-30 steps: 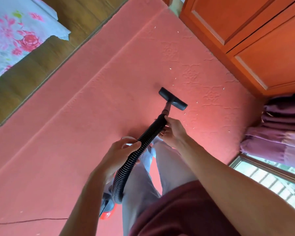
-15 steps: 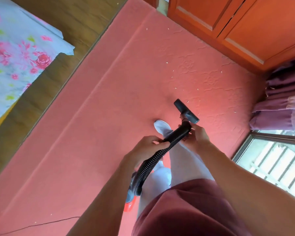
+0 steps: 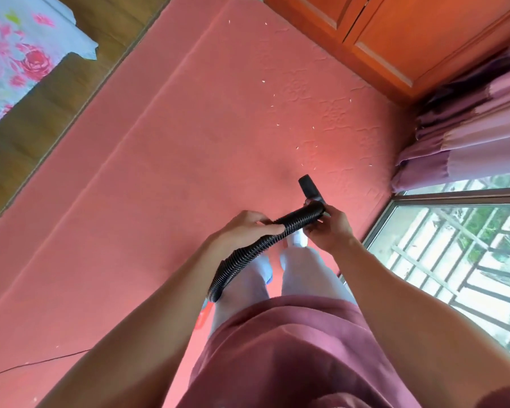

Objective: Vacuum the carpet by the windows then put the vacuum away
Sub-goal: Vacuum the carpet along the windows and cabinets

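Head view, looking down along the body: we see the person's left hand [image 3: 245, 228] with its fingers curled round the black ribbed hose [image 3: 249, 254] partway along its length, and the right hand [image 3: 331, 229] gripping the hose's far end, just behind the black nozzle [image 3: 308, 187]. The hose arches between the two hands, then drops past the left forearm toward a red part of the vacuum body [image 3: 202, 316], mostly hidden beside the legs. The nozzle sits over the pink carpet [image 3: 159, 172], near the corner by the window [image 3: 454, 260]; we cannot tell whether it touches the pile. Small pale scraps [image 3: 298, 148] lie scattered on the carpet beyond the nozzle. A purple curtain [image 3: 468, 142] hangs bunched above the window frame, next to an orange wooden cabinet [image 3: 409, 33] along the carpet's far edge. At left we note the wood floor [image 3: 42, 113] bordering the carpet, a floral cloth [image 3: 18, 54] in the upper corner, and a thin dark cord [image 3: 36, 362] running across the carpet at lower left
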A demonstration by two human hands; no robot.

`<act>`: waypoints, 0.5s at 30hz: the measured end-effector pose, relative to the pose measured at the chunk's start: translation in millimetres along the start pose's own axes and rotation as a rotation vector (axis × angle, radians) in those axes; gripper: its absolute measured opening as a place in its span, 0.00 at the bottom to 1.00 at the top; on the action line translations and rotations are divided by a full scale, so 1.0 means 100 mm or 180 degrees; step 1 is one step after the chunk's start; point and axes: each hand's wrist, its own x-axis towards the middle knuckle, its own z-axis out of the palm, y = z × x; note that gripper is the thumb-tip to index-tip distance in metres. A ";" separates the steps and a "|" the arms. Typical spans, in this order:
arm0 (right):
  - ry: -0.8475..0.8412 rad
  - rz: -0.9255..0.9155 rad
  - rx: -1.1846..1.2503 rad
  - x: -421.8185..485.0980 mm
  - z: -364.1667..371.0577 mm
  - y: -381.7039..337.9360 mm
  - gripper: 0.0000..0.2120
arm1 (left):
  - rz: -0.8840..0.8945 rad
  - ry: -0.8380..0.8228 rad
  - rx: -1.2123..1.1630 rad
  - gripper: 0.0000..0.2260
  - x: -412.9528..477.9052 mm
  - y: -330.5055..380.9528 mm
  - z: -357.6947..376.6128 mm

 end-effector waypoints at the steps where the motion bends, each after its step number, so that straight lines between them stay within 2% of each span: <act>1: 0.0020 0.0002 -0.0026 -0.03 -0.04 -0.01 0.11 | -0.0002 -0.0010 0.0040 0.17 -0.01 0.00 0.03; 4: 0.0013 0.0051 -0.0009 -0.11 -0.21 -0.01 0.08 | -0.0058 -0.0083 0.0197 0.15 -0.01 -0.02 0.17; 9: 0.0085 0.0137 -0.0281 -0.08 -0.58 -0.03 0.09 | -0.0364 -0.0171 0.0343 0.17 -0.05 -0.06 0.60; 12: 0.0126 0.0164 -0.0572 -0.01 -0.73 -0.18 0.09 | -0.0429 -0.0047 0.0197 0.15 -0.03 -0.10 0.91; 15: 0.0142 0.0253 -0.0851 0.05 -0.89 -0.33 0.13 | -0.0436 0.0054 -0.0079 0.18 0.04 -0.20 1.23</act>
